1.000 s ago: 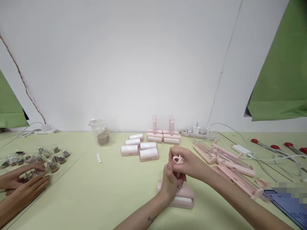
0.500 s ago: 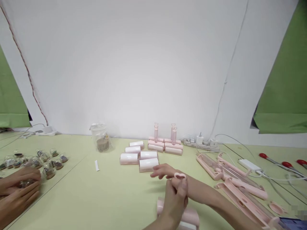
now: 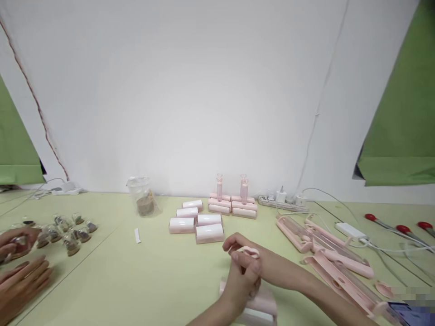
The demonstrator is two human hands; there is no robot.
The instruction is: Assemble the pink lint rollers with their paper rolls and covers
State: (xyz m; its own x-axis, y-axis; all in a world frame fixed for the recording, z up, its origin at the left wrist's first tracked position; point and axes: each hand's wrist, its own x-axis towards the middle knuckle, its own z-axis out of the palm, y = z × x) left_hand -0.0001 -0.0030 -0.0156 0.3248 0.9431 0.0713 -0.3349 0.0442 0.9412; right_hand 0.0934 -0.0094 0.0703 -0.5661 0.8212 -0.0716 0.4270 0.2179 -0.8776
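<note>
My left hand (image 3: 242, 277) is closed in a fist around a pink handle (image 3: 250, 251), whose looped end sticks out above the thumb. Just below lies a pink lint roller (image 3: 261, 301) with a white strip on its front, partly covered by the hand. Whether the handle joins the roller is hidden. Behind my left hand, my right hand (image 3: 236, 244) crosses at wrist height, its fingers loosely bent and holding nothing I can see. Several white and pink rollers (image 3: 210, 232) lie beyond my fingertips. Farther back, pink roller sets (image 3: 244, 209) carry upright looped handles.
Long pink holders (image 3: 343, 283) lie at right, near a phone (image 3: 408, 312), a white adapter (image 3: 351, 232) and red-ended tools (image 3: 403, 230). A power strip (image 3: 283, 204) is by the wall. At left, another person's hands (image 3: 25, 283) are beside small glass domes (image 3: 70, 243). A plastic bag (image 3: 144, 199) stands behind.
My right hand's fingers have bent from stretched out and drawn back slightly. My left hand stays closed on the handle. The other person's hands have moved apart, one lifting a dome.
</note>
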